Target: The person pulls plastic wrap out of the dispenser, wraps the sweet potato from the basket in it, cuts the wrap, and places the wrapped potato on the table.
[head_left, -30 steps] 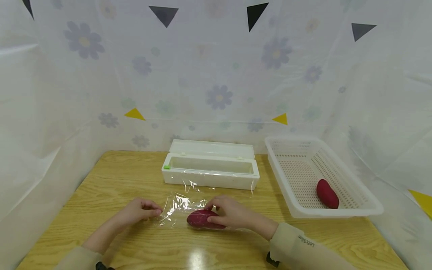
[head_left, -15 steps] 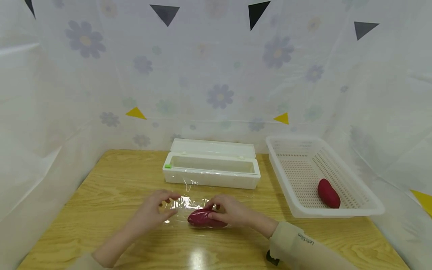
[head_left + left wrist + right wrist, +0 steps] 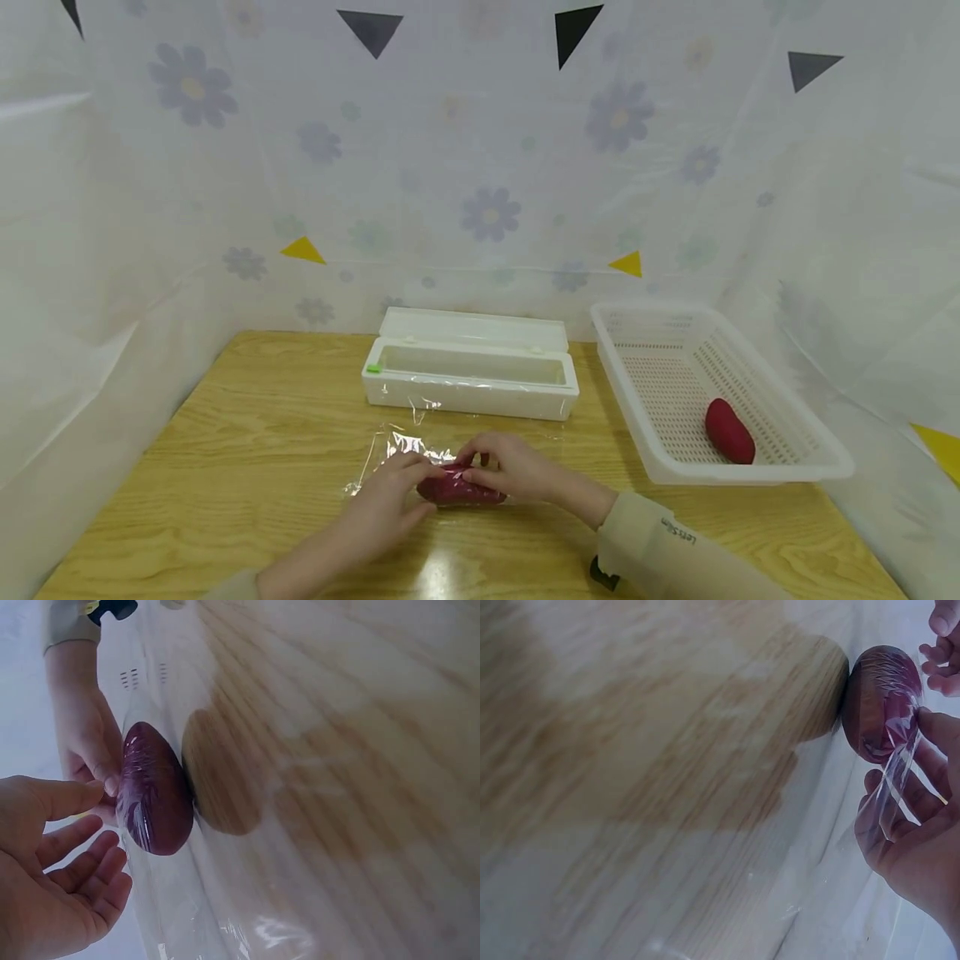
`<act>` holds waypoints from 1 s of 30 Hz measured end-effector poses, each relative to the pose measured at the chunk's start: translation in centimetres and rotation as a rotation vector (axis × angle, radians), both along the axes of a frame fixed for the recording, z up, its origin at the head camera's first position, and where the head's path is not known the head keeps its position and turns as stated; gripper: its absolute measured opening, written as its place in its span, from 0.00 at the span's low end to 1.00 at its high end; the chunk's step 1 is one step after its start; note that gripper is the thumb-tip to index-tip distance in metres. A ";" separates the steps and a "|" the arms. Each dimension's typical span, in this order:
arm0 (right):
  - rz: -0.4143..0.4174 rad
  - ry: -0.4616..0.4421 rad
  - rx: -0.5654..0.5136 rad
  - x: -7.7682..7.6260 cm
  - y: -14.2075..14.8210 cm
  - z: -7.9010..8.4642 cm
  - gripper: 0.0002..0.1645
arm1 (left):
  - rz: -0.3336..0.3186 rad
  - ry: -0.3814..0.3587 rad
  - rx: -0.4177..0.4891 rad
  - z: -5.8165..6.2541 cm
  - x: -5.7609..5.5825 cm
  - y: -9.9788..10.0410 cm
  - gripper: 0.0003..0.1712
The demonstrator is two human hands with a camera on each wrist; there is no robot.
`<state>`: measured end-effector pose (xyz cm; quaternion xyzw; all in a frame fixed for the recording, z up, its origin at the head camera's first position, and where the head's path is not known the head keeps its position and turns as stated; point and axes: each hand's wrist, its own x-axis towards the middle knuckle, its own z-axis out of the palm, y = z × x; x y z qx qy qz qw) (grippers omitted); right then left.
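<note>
A dark red sweet potato [image 3: 467, 493] lies on the wooden table with clear plastic wrap [image 3: 403, 442] over it. My right hand [image 3: 517, 471] holds its right part, thumb in front and fingers behind. In the right wrist view, a strip of wrap [image 3: 891, 796] stretches from the sweet potato across the fingers of that hand. My left hand [image 3: 392, 493] is at the left end, its thumb and fingertips around it in the head view. Seen from the left wrist, this hand [image 3: 56, 862] has loosely bent fingers spread beside the wrapped sweet potato [image 3: 157, 796].
Behind the hands stands a white wrap dispenser box [image 3: 468, 400] with its lid up and a green slider [image 3: 372, 368] at the left. A white plastic basket [image 3: 750, 475] on the right contains another sweet potato [image 3: 730, 432]. A patterned curtain [image 3: 487, 167] encloses the table.
My left hand has left the wrap's left edge and moved right to the sweet potato's left end. The right hand stays at its place, and wrap now covers the sweet potato.
</note>
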<state>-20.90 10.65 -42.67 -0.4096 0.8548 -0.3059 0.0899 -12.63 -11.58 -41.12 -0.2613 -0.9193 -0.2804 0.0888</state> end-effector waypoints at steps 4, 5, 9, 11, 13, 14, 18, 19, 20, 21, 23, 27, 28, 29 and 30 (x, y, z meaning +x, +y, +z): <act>-0.009 -0.022 0.000 0.0 0.0 -0.1 0.11 | 0.003 -0.023 -0.004 -0.4 -0.2 0.2 0.22; -0.014 -0.027 0.000 0.0 0.0 -0.1 0.11 | 0.004 -0.021 -0.007 -0.6 -0.3 0.3 0.22; -0.032 -0.033 0.005 -0.1 0.0 -0.2 0.12 | 0.018 0.016 -0.027 -1.2 -0.8 0.7 0.23; -0.042 -0.038 0.009 -0.2 0.0 -0.2 0.12 | 0.030 0.035 -0.045 -1.5 -1.1 0.8 0.24; -0.058 -0.045 0.015 -0.2 0.1 -0.3 0.12 | 0.042 0.047 -0.067 -1.7 -1.4 0.9 0.25; -0.068 -0.048 0.016 -0.2 0.2 -0.4 0.13 | 0.046 0.047 -0.074 -1.8 -1.6 0.8 0.25; -0.123 -0.014 0.017 0.0 0.7 -0.2 0.17 | 0.052 0.033 -0.079 -1.7 -2.0 0.9 0.26; -0.136 0.015 0.016 0.2 0.8 0.0 0.18 | 0.054 0.028 -0.077 -1.7 -2.1 0.9 0.26; -0.146 0.052 0.013 0.4 0.9 0.2 0.18 | 0.054 0.025 -0.074 -1.6 -2.2 0.9 0.26; -0.153 0.094 0.013 0.6 1.0 0.4 0.17 | 0.055 0.022 -0.073 -1.6 -2.4 1.0 0.26; -0.166 0.205 0.030 1.2 1.0 0.8 0.16 | 0.055 0.021 -0.070 -1.7 -2.6 1.0 0.26; -0.166 0.414 0.136 2.2 0.9 0.9 0.16 | 0.040 0.018 -0.062 -1.7 -3.3 1.0 0.27; -0.171 0.445 0.174 2.4 0.9 0.8 0.18 | 0.037 0.014 -0.060 -1.7 -3.4 1.0 0.27; -0.173 0.461 0.205 2.6 0.9 0.7 0.19 | 0.035 0.009 -0.060 -1.8 -3.6 1.0 0.27; -0.176 0.468 0.230 2.7 0.8 0.5 0.20 | 0.032 -0.001 -0.057 -1.8 -3.8 1.0 0.28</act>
